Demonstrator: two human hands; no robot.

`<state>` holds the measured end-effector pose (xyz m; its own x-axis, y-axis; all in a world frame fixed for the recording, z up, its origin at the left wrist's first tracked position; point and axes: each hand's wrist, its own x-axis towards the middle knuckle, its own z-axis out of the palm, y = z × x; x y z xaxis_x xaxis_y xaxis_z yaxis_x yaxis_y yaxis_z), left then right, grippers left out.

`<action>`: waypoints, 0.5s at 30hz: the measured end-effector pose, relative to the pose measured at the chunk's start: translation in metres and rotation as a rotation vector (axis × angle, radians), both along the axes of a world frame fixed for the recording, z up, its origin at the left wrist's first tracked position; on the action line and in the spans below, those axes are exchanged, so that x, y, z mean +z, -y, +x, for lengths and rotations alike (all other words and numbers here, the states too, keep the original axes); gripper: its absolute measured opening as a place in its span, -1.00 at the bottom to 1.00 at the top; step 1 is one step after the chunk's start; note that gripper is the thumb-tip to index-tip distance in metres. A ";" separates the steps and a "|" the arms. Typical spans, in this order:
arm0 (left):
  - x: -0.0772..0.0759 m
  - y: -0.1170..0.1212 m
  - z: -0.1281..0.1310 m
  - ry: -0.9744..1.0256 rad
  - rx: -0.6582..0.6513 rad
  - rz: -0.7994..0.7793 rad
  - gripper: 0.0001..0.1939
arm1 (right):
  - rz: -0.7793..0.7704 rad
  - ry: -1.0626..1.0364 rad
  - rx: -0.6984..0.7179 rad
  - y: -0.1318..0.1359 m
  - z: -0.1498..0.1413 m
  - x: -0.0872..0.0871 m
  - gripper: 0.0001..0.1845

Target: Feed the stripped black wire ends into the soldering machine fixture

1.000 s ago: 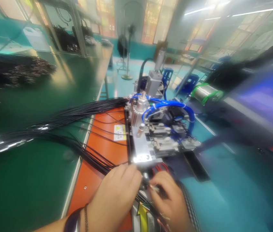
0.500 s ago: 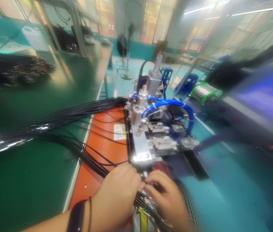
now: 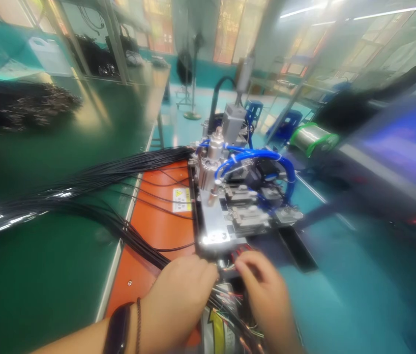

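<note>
White jug (image 3: 50, 56): opaque plastic, handled, far left; contents cannot be made out.
Spool (image 3: 313, 139): green flanges, wound with silvery wire, right of the machine.
Lower cable bundle (image 3: 142, 247): thin, black, flexible; crosses from the green surface (image 3: 45, 280) over the smooth orange panel (image 3: 167, 231) to the left hand (image 3: 180, 300), which hides its continuation.
Wire ends (image 3: 247, 332): multicoloured, some copper-toned, fanned below and between the hands; blurred.
Left fingers: curled downward, tips hidden; cannot tell what they hold.
Right hand (image 3: 267, 290): thumb and forefinger narrowly spaced, right beside fine pale strands (image 3: 229, 266); cannot tell whether they pinch any.
Machine (image 3: 215, 216): bright metal plate and ribbed cylinder, looped blue tubes (image 3: 255, 153); just beyond the hands.
Yellow arrow (image 3: 217, 334): printed on a pale label, cut off by the lower edge.
Left wrist: dark glossy band (image 3: 117, 329), braided cord (image 3: 138, 324); forearm cropped.
</note>
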<state>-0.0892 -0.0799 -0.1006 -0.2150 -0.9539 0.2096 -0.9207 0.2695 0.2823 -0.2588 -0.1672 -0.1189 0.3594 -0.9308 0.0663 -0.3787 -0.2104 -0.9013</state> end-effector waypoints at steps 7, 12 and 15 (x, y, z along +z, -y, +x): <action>0.000 -0.001 0.001 -0.050 0.014 -0.030 -0.83 | -0.053 -0.055 0.072 0.005 -0.010 0.004 -0.83; 0.004 0.000 -0.001 0.027 -0.009 -0.074 -0.86 | -0.179 -0.041 0.189 -0.008 0.005 0.010 -0.94; 0.005 0.000 -0.002 0.057 -0.007 -0.065 -0.84 | -0.185 -0.028 0.181 -0.008 0.012 0.012 -0.85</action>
<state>-0.0913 -0.0794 -0.0955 -0.2350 -0.9369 0.2587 -0.9326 0.2923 0.2115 -0.2473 -0.1592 -0.1070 0.5231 -0.8242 0.2170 -0.3439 -0.4371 -0.8311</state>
